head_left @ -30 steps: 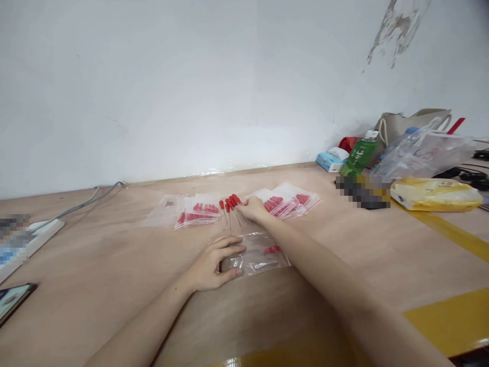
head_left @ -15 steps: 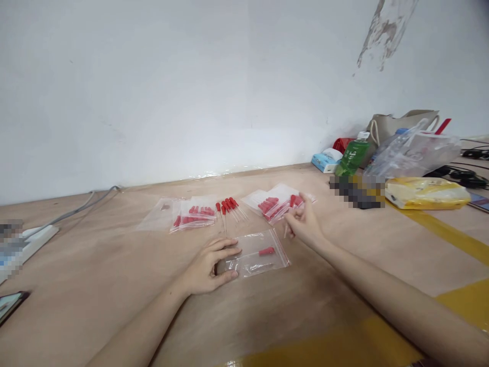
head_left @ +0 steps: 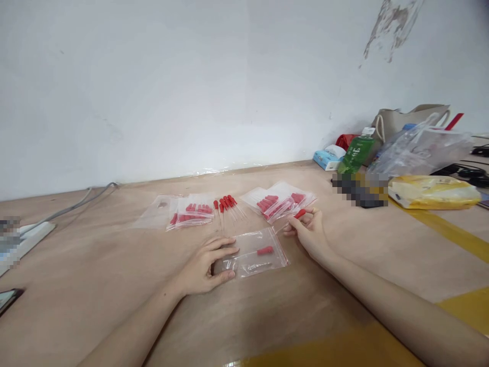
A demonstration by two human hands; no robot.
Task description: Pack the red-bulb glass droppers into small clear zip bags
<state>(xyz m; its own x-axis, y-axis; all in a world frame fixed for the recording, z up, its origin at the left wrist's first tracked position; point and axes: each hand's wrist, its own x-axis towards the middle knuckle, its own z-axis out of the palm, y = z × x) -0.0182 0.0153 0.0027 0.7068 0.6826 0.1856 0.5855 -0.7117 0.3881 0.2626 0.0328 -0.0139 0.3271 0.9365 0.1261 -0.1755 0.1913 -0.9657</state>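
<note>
My left hand [head_left: 208,264] rests on the left end of a clear zip bag [head_left: 256,258] lying flat on the wooden table [head_left: 114,275]; one red-capped pin shows inside the bag. To the right of the bag's open end, my right hand [head_left: 307,232] pinches a red-capped pin [head_left: 299,214] between thumb and fingers. Several loose red-capped pins [head_left: 226,204] lie just behind the bag. Filled bags of red pins lie to the left [head_left: 193,213] and to the right [head_left: 280,201] of them.
At the back right stand a green bottle [head_left: 357,153], a blue tissue pack [head_left: 328,158], a beige tote [head_left: 412,120], clear plastic bags [head_left: 420,150] and a yellow packet [head_left: 433,192]. A white power strip [head_left: 28,239] with grey cable lies left. A phone [head_left: 7,299] is at the left edge.
My right hand left the loose pins, swung right and came back toward the bag's mouth holding one red-capped pin. My left hand stayed on the bag.
</note>
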